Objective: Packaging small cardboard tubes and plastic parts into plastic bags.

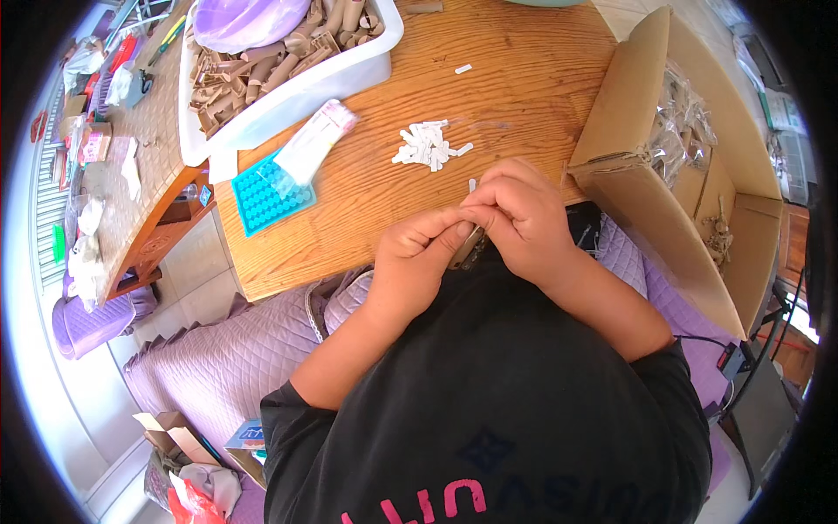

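Note:
Both hands meet close to my body at the front edge of the wooden table (349,231). My left hand (417,255) is closed, its thumb and forefinger pinching a small brownish piece (469,248). My right hand (522,214) is closed on the same piece from the other side, fingertips touching those of the left. Most of the piece is covered by fingers, so its kind does not show. A white strip end (472,185) shows just beyond the right fingers; whether it is held or lies on the table, I cannot tell. Farther off lies a pile of small white strips (423,145).
A white tub (367,77) of brown plastic parts, topped by a purple bowl (244,22), stands at the far left. Near it lie a turquoise bumpy mat (262,205) and a white packet (319,135). At right, an open cardboard box (628,96) holds clear-bagged pieces.

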A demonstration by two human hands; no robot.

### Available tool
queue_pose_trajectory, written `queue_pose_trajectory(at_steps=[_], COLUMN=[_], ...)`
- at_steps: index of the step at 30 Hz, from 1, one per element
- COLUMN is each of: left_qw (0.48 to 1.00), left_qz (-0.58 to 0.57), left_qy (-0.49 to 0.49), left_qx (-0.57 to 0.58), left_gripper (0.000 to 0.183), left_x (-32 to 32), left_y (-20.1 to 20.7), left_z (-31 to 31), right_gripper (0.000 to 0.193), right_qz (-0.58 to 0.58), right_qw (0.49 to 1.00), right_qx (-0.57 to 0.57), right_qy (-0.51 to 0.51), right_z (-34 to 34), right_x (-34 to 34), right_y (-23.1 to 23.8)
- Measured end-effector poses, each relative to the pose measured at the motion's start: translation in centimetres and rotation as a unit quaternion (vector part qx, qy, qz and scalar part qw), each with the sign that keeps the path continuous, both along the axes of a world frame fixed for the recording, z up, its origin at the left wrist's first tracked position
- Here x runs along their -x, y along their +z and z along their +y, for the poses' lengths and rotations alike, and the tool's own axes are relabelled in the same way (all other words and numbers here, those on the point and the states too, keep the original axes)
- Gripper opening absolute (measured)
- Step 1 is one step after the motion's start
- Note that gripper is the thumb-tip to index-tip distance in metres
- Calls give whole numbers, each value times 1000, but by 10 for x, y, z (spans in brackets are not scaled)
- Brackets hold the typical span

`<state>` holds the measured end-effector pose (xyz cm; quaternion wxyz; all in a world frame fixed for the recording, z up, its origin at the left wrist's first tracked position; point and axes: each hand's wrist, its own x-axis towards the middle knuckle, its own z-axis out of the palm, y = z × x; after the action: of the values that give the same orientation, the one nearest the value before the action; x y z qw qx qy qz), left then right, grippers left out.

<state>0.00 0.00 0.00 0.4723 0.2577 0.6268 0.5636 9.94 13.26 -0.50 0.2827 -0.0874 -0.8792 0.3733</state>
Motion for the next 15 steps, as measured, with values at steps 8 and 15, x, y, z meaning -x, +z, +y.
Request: queue_pose_trajectory(at_steps=[8, 15], left_qw=[999, 978], left_qz=[16, -111], left_qy=[50, 171], left_qx=[-7, -48], left_gripper=[18, 17], left_x=[5, 14], left_y=[0, -5], left_z=[-5, -12], right_gripper=[6, 10], right_qz=[140, 106], right_qw=[943, 819], right_qx=[278, 564], right_qy=[-118, -4], right_z=[2, 3], right_x=[2, -21], right_y=[-8, -1])
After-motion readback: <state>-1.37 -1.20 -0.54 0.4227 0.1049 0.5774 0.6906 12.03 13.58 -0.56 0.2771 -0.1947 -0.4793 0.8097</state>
